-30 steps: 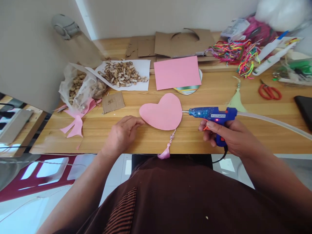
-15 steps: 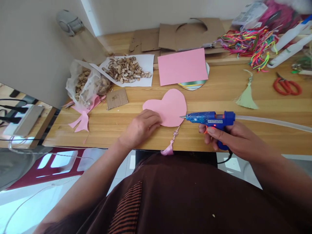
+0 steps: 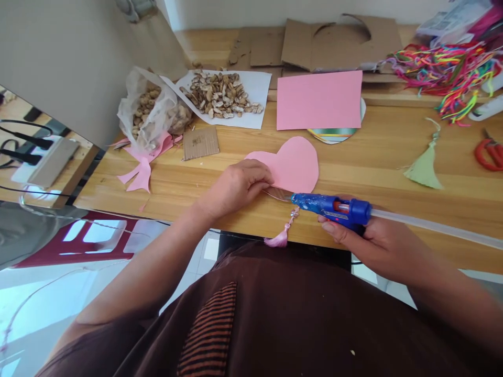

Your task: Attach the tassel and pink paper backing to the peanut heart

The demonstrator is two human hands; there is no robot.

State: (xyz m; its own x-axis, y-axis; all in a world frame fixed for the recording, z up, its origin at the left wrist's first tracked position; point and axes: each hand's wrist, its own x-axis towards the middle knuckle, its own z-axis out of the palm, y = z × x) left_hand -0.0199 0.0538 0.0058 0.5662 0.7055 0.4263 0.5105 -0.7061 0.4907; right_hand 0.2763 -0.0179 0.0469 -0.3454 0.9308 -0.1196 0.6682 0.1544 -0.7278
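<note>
A pink paper heart lies near the front of the wooden table, its near edge lifted a little so a brown layer shows beneath. My left hand pinches the heart's lower left edge, fingers closed. In my right hand is a blue hot glue gun with a long clear glue stick in its back. The gun's nozzle is at the heart's lower edge, by the gap under the pink paper. From that edge a pink tassel with a beaded cord hangs toward me, over the table's front edge.
A pink paper rectangle covers part of a round disc. Peanut shells lie on white paper, beside a plastic bag of peanuts. A pale green tassel, red-handled scissors and colourful cords are at right; cardboard is behind.
The glue gun's nozzle has moved from above the heart's right side to its lower edge. My left hand has raised that edge slightly. The whole view has shifted.
</note>
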